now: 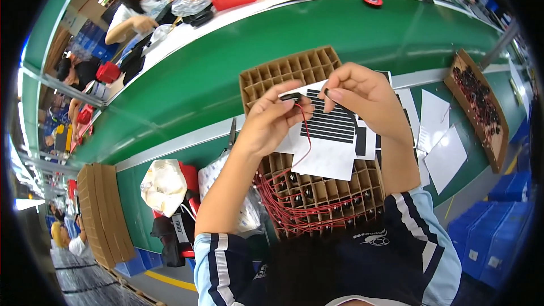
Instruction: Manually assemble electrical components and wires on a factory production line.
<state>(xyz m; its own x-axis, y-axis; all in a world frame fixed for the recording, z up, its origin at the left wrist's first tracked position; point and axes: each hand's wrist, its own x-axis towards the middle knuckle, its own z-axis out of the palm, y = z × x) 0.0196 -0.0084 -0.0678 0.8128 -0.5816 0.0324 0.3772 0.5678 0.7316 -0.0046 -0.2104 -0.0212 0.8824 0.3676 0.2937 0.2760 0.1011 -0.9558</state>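
Observation:
My left hand (266,118) is closed on a small black component (290,97) with a thin red wire (310,139) hanging from it. Just to the right, my right hand (362,95) pinches a small dark piece (326,92), too small to make out fully. Below both hands lies a white sheet with rows of black strips (328,124). It rests on a cardboard divider tray (371,178), whose near cells hold several black parts with red wires (283,209). Another divided cardboard section (266,77) shows beyond my hands.
White sheets (445,156) lie at right, beside a cardboard tray of black and red parts (479,99). Scissors (233,131), a white roll (164,187) and a plastic bag (243,209) are at left. Across the green bench, a person (141,8) works; a red tape roll (372,0) sits there.

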